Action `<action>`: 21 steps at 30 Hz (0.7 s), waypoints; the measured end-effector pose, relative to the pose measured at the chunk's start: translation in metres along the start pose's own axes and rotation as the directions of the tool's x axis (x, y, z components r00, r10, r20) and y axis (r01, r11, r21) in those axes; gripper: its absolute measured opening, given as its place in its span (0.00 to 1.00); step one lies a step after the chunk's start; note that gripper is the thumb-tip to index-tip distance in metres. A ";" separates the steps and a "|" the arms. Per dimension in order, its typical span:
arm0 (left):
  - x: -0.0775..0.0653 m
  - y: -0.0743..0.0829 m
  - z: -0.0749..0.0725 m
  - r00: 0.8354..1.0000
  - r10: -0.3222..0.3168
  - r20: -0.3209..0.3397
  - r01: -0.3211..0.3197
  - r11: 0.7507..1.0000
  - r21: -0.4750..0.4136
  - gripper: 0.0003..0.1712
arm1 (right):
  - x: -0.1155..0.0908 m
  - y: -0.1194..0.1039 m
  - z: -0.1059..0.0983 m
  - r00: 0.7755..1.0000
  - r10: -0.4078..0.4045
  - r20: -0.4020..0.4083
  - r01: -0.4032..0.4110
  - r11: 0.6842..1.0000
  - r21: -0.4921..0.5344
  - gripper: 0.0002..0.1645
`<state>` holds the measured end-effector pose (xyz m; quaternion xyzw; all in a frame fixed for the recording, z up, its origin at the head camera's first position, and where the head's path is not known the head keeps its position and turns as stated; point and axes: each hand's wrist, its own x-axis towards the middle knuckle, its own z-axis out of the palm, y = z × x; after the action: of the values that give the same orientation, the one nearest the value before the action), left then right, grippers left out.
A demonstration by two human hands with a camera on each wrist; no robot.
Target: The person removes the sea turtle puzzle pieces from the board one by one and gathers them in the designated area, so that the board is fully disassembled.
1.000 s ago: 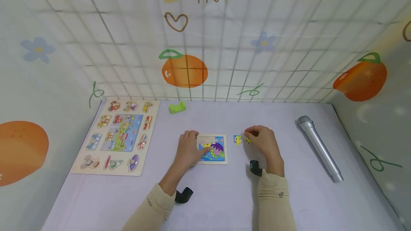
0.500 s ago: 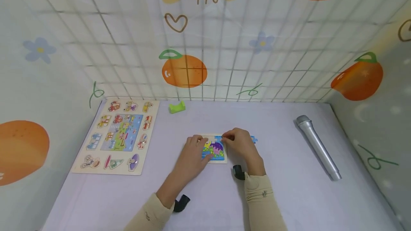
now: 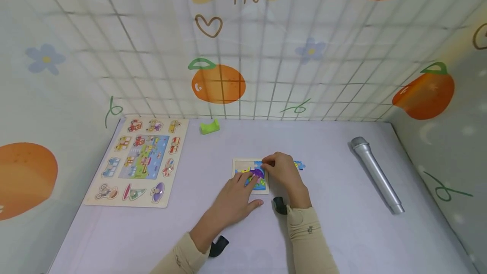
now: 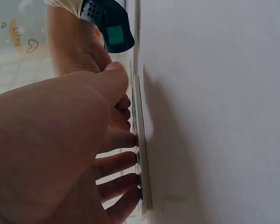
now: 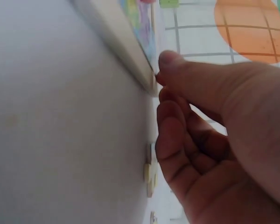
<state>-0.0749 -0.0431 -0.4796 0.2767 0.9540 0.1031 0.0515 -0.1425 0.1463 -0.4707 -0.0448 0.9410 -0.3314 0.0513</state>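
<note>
A small jigsaw puzzle [image 3: 267, 186] with a wooden frame and a purple and blue picture lies mid-table. Its upper left part shows bare wood. My left hand [image 3: 236, 200] lies over the picture's lower left, fingers extended and fingertips on its surface, thumb off the near edge. At the upper right corner, my right hand [image 3: 283, 174] pinches the frame between thumb and index finger, its other fingers curled. A loose blue and yellow puzzle piece [image 3: 299, 165] shows just past the right hand. In the right wrist view, puzzle pieces [image 5: 150, 172] lie on the table below the fingers.
A larger wooden vehicle puzzle board [image 3: 173, 189] lies at the left. The green plastic piece [image 3: 210, 127] is at the back, and a silver microphone [image 3: 378, 176] lies at the right. Behind the table hangs a printed curtain [image 3: 262, 54] over a grid.
My right hand has moved left from the loose pieces to the puzzle's upper right corner. The left hand has gone from the frame's left edge onto the picture, moving right and nearer.
</note>
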 end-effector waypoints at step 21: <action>0.000 -0.004 -0.007 0.998 0.037 0.052 -0.038 0.999 0.014 0.44 | 0.003 -0.005 0.000 0.996 0.080 0.031 -0.081 0.996 0.023 0.08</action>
<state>-0.0782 -0.0479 -0.4733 0.2975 0.9477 0.0898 0.0723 -0.1454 0.1423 -0.4683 -0.0113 0.9370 -0.3400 0.0793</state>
